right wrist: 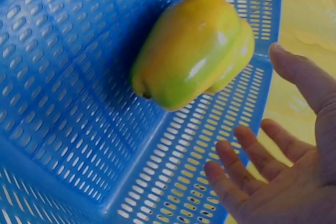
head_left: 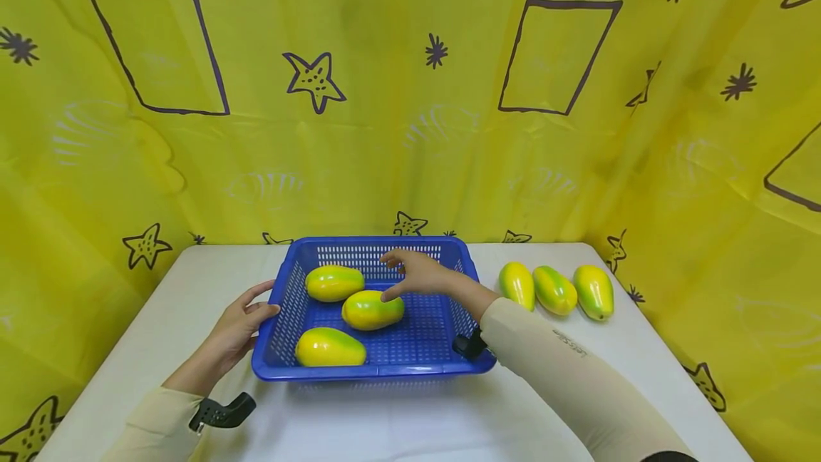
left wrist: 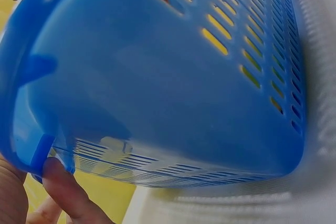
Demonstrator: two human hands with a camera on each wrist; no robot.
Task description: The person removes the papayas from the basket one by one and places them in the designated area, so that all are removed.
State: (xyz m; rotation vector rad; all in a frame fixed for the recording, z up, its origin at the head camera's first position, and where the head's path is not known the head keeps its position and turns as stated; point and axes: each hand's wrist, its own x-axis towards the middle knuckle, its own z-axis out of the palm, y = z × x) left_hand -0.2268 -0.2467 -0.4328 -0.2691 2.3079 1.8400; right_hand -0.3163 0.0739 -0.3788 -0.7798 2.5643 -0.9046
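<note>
A blue plastic basket (head_left: 410, 371) with slotted walls holds three yellow-green papayas: one at the back left (head_left: 335, 283), one near the middle (head_left: 373, 310) and one at the front left (head_left: 330, 347). My left hand (head_left: 234, 326) grips the basket's left rim, and its fingers (left wrist: 68, 190) show at the rim in the left wrist view. Above the middle papaya hovers my right hand (head_left: 417, 274), its fingers spread and holding nothing. In the right wrist view, its open palm (right wrist: 294, 182) is apart from the nearest papaya (right wrist: 184, 51).
Three more papayas lie in a row right of the basket: a left one (head_left: 517, 284), a middle one (head_left: 554, 290) and a right one (head_left: 594, 292). They rest on a white table (head_left: 410, 419). A yellow patterned curtain (head_left: 385, 162) surrounds the table's back and sides.
</note>
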